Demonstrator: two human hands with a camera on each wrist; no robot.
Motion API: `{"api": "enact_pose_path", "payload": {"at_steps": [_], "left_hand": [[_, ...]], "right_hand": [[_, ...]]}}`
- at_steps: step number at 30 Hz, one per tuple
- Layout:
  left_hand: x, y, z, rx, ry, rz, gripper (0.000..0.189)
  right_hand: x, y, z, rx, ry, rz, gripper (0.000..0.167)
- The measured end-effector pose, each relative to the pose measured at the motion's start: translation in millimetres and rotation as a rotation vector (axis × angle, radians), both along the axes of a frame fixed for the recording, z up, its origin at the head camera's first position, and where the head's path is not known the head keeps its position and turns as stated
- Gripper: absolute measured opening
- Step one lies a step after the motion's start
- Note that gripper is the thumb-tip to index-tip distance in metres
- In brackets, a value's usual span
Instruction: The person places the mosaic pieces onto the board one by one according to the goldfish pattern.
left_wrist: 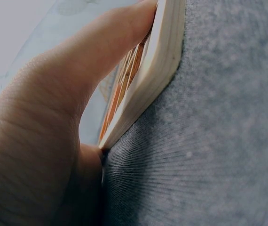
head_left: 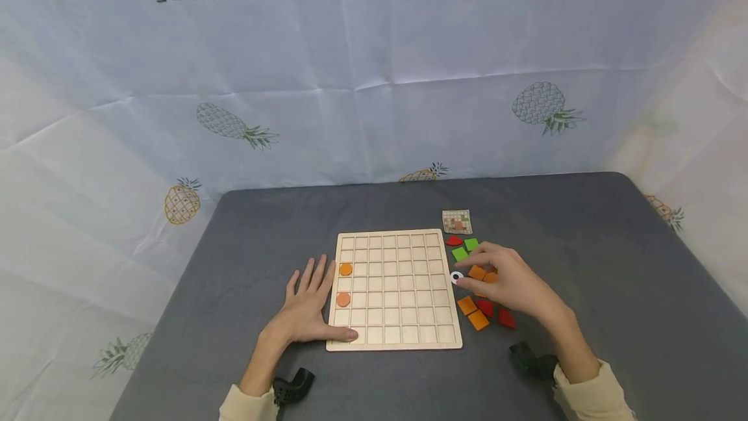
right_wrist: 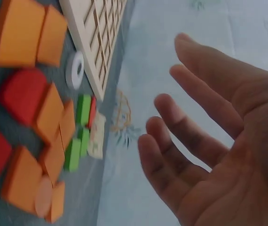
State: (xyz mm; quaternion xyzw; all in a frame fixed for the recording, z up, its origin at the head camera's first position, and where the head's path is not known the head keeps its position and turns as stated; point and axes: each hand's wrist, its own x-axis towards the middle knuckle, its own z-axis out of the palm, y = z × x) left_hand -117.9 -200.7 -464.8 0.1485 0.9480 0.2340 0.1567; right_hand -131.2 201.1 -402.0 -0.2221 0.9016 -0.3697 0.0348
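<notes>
A pale wooden grid board (head_left: 397, 290) lies on the table with an orange disc (head_left: 346, 269) and a more salmon-coloured disc (head_left: 343, 299) in its left column. My left hand (head_left: 305, 316) rests along the board's left side, fingers spread, with the thumb over the bottom left corner. In the left wrist view that thumb lies on the board's rim (left_wrist: 164, 42). My right hand (head_left: 511, 281) hovers right of the board, its loosely bent fingers apart and holding nothing. Near its thumb and fingertips, a white ring (right_wrist: 70, 73) lies by the board's right edge.
Orange squares (head_left: 478, 321), red rounded pieces (head_left: 506, 318) and green squares (head_left: 460, 254) lie scattered right of the board, some under the right hand. Behind them is a small printed pattern card (head_left: 456, 221). A pineapple-print cloth (head_left: 362, 135) hangs beyond the grey table (head_left: 280, 213).
</notes>
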Motion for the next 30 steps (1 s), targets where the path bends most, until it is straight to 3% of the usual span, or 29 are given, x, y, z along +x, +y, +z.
{"api": "enact_pose_path", "payload": {"at_steps": [6, 18, 30], "left_hand": [[-0.2, 1.0, 0.4, 0.014, 0.012, -0.010, 0.147], [-0.7, 0.0, -1.7, -0.007, 0.001, -0.007, 0.147], [-1.3, -1.7, -0.5, -0.038, -0.010, -0.008, 0.147]], "right_hand": [[-6.4, 29.4, -3.2, 0.029, -0.006, 0.022, 0.029], [-19.1, 77.3, -20.5, 0.067, -0.234, 0.075, 0.036], [-21.8, 92.5, -28.0, 0.097, -0.272, 0.070, 0.035]]}}
